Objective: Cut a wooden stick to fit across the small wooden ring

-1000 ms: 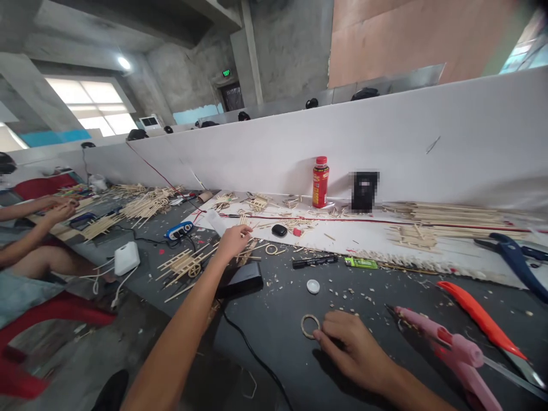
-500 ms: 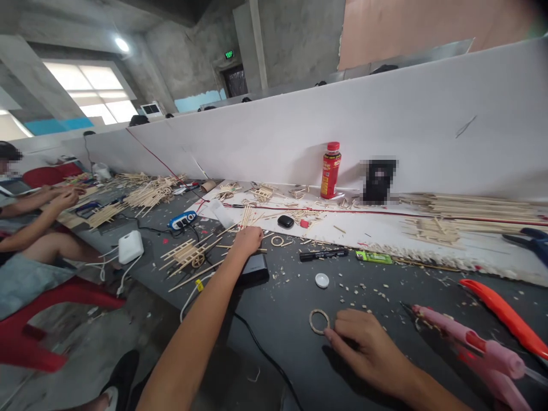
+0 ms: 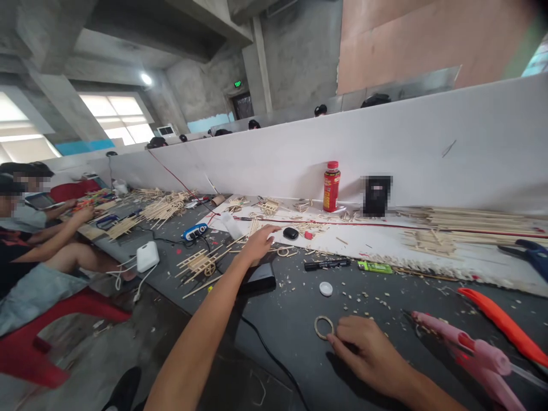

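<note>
**Both hands down on the dark bench, left at the sticks, right by the ring**

We take the red plastic bottle with red cap (image 3: 331, 186) against the white partition wall (image 3: 428, 148) as our landmark. Our left hand (image 3: 259, 242) is stretched out well in front of the bottle and to its left, fingers loosely spread and open, fingertips on loose thin wooden sticks (image 3: 252, 228) at the edge of the white sheet (image 3: 385, 242). Nothing gripped that we can see. Just under the wrist lies a flat black rectangular box (image 3: 259, 279), with a black cable (image 3: 274, 359) running from it toward us.

Our right hand (image 3: 363, 351) rests far in front of the bottle, a bit right of it, on the dark grey bench (image 3: 291, 319). Fingers curled, index tip touching or just beside a small thin tan ring (image 3: 323, 327); we cannot tell which, and the ring lies flat, not pinched.

Between bottle and ring: a small white round cap (image 3: 326, 289), a black marker pen (image 3: 327, 264), a green lighter-like object (image 3: 375, 266). Right of the ring, a pink glue gun (image 3: 462, 351) and an orange-handled tool (image 3: 505, 325). Left of the bottle: a small wooden stick cart with a wheel (image 3: 201, 264), a blue and white power strip (image 3: 194, 231), a white box-shaped charger (image 3: 147, 256). Far left, other people's arms (image 3: 55, 240) work over stick piles, by a red plastic chair (image 3: 47, 337).
</note>
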{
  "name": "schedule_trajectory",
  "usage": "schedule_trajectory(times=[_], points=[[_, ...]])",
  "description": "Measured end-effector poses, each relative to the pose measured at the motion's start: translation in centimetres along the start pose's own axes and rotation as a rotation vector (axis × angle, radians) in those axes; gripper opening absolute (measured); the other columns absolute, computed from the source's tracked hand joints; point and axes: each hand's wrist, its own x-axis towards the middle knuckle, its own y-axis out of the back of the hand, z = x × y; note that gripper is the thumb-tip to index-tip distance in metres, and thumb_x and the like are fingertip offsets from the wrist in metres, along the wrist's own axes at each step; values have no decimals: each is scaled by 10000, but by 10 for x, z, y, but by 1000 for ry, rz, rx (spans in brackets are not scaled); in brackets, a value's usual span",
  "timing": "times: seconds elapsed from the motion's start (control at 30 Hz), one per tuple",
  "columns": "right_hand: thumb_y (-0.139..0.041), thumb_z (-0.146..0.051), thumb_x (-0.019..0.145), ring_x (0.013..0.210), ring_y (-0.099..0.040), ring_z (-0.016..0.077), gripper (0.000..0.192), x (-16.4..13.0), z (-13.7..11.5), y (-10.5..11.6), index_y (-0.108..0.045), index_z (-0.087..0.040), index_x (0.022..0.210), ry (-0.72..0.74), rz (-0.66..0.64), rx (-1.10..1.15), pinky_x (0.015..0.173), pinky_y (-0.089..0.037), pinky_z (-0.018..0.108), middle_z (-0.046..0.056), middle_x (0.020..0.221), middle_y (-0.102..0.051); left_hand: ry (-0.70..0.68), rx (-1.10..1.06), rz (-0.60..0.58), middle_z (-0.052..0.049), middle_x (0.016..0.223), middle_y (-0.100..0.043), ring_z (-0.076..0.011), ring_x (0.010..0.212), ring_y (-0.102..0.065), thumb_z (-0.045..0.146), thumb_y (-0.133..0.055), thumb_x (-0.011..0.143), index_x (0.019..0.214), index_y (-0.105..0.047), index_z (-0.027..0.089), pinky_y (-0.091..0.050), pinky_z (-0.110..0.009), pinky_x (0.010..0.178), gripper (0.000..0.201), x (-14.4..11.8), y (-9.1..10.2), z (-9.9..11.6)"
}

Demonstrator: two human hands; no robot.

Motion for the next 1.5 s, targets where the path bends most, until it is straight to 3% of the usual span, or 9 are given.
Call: schedule_trajectory(times=[0.2, 0.33, 0.53, 0.87, 1.07, 1.27, 1.37, 1.5], points=[[-434, -339, 1122, 592, -539, 144, 491, 1, 0, -1, -501, -220, 650, -13, -37, -11, 608, -322, 294, 3, 637, -572, 83, 54, -145, -119, 1351, -664, -255, 1141, -689, 372, -672, 1035, 1333, -650, 182, -609, -472, 968, 354, -14, 29, -16], [-414, -360, 1126, 592, -552, 144, 513, 2, -1, -2, -503, -216, 641, -14, -38, -34, 612, -324, 295, 5, 637, -585, 114, 140, -212, -121, 1373, -655, -257, 1160, -682, 370, -664, 1039, 1335, -652, 191, -603, -475, 983, 346, -19, 23, -9], [-403, -358, 1123, 599, -584, 143, 512, 4, -4, -4, -529, -210, 650, -11, -32, -79, 608, -326, 291, 11, 645, -622, 115, 242, -290, -117, 1364, -659, -250, 1148, -686, 369, -664, 1040, 1328, -656, 199, -607, -460, 973, 335, -3, 11, 7], [-381, -379, 1128, 615, -578, 149, 527, 4, -2, -4, -534, -211, 652, -9, -52, -55, 627, -330, 300, 16, 654, -615, 142, 227, -326, -117, 1365, -659, -252, 1153, -685, 369, -666, 1039, 1329, -656, 201, -607, -460, 974, 336, -12, 18, 7], [-401, -367, 1120, 606, -581, 143, 506, 6, -4, -3, -538, -210, 660, 0, -46, -77, 618, -318, 294, 15, 660, -634, 107, 26, -160, -116, 1363, -660, -248, 1149, -686, 369, -665, 1040, 1324, -659, 205, -607, -453, 971, 328, -12, 30, 29], [-406, -353, 1116, 624, -592, 149, 493, 5, -3, -3, -533, -211, 661, -2, -51, -76, 630, -323, 296, 16, 666, -636, 40, -433, 218, -120, 1350, -661, -257, 1138, -689, 378, -669, 1035, 1342, -643, 178, -610, -473, 961, 367, -10, 46, 76], [-414, -351, 1115, 618, -582, 149, 493, 4, -3, -2, -522, -212, 655, -1, -51, -62, 628, -324, 297, 12, 657, -618, 7, -703, 351, -113, 1297, -676, -237, 1065, -706, 391, -659, 1042, 1351, -629, 170, -629, -438, 899, 381, -28, 48, 111], [-433, -338, 1112, 600, -561, 145, 492, 3, -2, -2, -498, -213, 640, 4, -33, -44, 619, -316, 296, 6, 639, -593, -48, -1015, 392, -93, 1186, -697, -191, 919, -717, 406, -638, 1055, 1351, -615, 171, -646, -361, 773, 378, -66, 44, 151]])
